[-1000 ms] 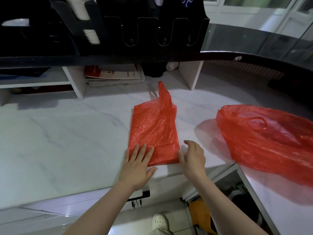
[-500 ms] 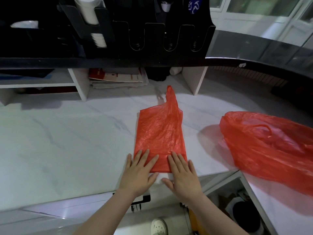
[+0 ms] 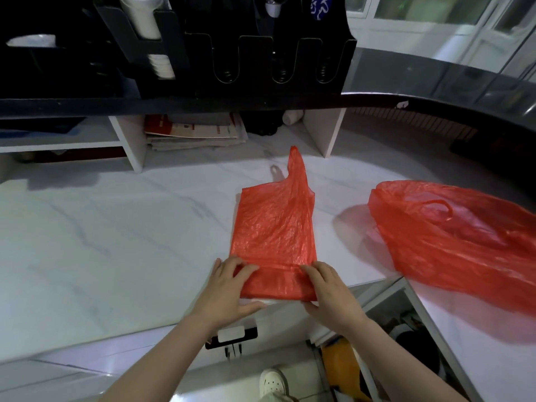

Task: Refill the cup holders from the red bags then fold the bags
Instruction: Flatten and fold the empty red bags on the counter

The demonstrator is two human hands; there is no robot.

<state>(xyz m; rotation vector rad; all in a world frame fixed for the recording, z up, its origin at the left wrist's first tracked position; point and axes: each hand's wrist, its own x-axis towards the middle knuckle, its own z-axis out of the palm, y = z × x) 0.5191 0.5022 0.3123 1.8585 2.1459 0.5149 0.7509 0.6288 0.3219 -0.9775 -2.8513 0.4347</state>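
A flattened red bag lies lengthwise on the white marble counter, its handle pointing away from me. Its near end is turned up into a narrow fold. My left hand grips the fold's left end and my right hand grips its right end, fingers over the top and thumbs underneath. A second red bag lies loose and puffed on the counter to the right. The black cup holder rack stands at the back, with white cups in its left slot.
Papers and booklets are stacked in an open white shelf under the black ledge. The counter's front edge runs just below my hands. An open compartment with items sits lower right, and a white shoe shows on the floor.
My hands lay flat on the bag's near end, the right one sliding in from beside it. Now both have lifted that end and turned it over into a narrow fold.
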